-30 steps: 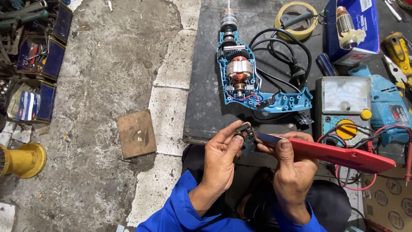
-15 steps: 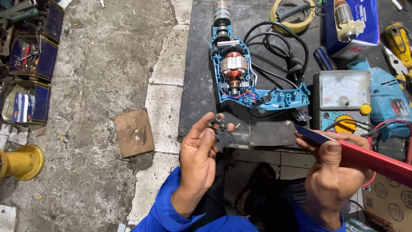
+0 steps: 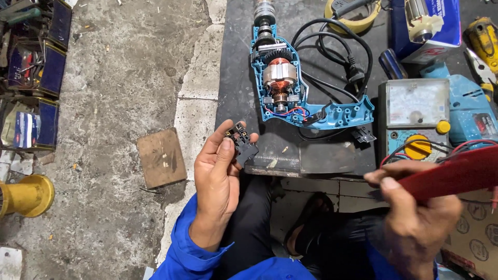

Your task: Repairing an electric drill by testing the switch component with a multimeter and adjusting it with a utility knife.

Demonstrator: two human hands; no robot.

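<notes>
My left hand (image 3: 218,173) holds a small black switch part (image 3: 240,141) between thumb and fingers, just below the edge of a dark mat. My right hand (image 3: 415,218) grips a long red tool handle (image 3: 456,173) that runs off the right edge, low at the right. On the dark mat (image 3: 238,62) lies an opened blue drill half-shell (image 3: 306,98) with its copper motor showing and a black cord (image 3: 337,46) coiled beside it. A grey analog meter (image 3: 415,119) with a yellow dial sits right of the drill.
A small wooden block (image 3: 161,157) lies on the concrete floor left of my left hand. Blue tool boxes (image 3: 36,78) line the left edge, with a yellow funnel-shaped part (image 3: 26,196) below them. Another blue drill (image 3: 474,116), a blue-white box (image 3: 430,26) and yellow tape (image 3: 350,13) crowd the upper right.
My hands have drawn apart: the left stays up with the switch part, the right has swung down and right with the red handle. The view has shifted closer.
</notes>
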